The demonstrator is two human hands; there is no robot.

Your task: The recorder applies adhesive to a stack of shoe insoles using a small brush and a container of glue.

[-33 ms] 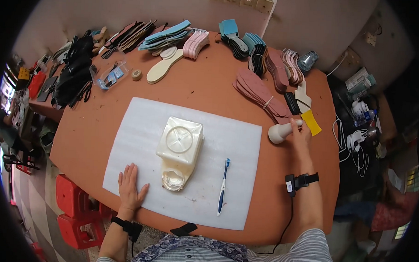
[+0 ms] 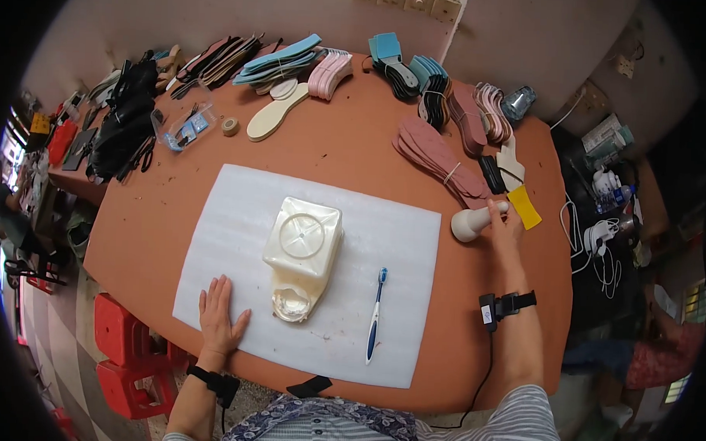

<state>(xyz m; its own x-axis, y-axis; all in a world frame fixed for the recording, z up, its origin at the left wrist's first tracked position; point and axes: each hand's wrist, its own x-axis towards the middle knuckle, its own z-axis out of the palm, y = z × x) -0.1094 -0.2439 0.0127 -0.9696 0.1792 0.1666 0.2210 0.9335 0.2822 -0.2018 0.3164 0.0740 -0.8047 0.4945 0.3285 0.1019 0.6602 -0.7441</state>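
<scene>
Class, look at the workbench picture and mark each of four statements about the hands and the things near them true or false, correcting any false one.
1. The left hand lies flat on the white foam sheet. True.
2. The right hand holds the blue-and-white toothbrush. False: it grips a cream-coloured handled tool.
3. The cream plastic jug lies on the sheet. True.
4. The toothbrush lies left of the jug. False: right of it.

Toothbrush right of jug, on sheet
</scene>
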